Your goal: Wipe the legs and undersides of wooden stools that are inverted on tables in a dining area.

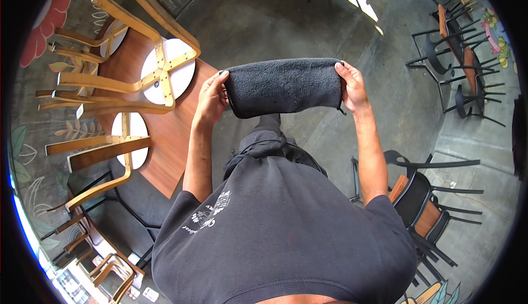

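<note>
A dark grey microfibre cloth (286, 85) is stretched out flat between my two hands, in front of my body and above the floor. My left hand (213, 98) pinches its left end, thumb on top at the upper corner. The right end is gripped by my right hand (351, 85), with the thumb over the upper right corner. Along the cloth's left and lower edges runs a dark trim, and a small loop or thread hangs at the lower right corner. Most of the fingers of both hands are hidden behind the cloth.
To the left, upturned stools (167, 71) with bent-wood legs rest on a wooden table (165, 155). Black chairs sit upturned on tables at right (420, 197) and far right (466, 56). Grey concrete floor (255, 27) stretches ahead. Painted walls (41, 147) stand at the left.
</note>
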{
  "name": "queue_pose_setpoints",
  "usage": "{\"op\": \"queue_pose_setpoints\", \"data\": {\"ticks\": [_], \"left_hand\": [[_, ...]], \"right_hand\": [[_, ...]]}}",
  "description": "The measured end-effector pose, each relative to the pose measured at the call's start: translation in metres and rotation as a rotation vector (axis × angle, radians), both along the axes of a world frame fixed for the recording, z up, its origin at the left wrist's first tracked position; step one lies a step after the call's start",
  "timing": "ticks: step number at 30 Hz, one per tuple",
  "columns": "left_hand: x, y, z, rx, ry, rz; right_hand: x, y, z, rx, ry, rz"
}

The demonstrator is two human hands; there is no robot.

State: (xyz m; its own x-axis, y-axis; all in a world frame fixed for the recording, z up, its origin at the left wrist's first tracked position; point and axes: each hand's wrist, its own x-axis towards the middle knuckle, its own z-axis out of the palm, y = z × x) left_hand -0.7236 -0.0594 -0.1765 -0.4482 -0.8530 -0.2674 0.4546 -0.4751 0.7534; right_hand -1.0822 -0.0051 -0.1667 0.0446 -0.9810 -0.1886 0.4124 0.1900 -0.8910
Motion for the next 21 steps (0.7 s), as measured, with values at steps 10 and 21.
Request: {"op": "queue_pose_setpoints", "data": {"ticks": [10,21], "left_hand": [[-0.074,-0.127,-0.013,0.146,-0.414,0.145],[-0.095,-0.203,-0.002,-0.142,-0.344,0.223]], "right_hand": [[0.037,-0.156,-0.018,-0.011,0.439,-0.185],[0.099,-0.301,-0.006,-0.220,0.598,0.412]]}}
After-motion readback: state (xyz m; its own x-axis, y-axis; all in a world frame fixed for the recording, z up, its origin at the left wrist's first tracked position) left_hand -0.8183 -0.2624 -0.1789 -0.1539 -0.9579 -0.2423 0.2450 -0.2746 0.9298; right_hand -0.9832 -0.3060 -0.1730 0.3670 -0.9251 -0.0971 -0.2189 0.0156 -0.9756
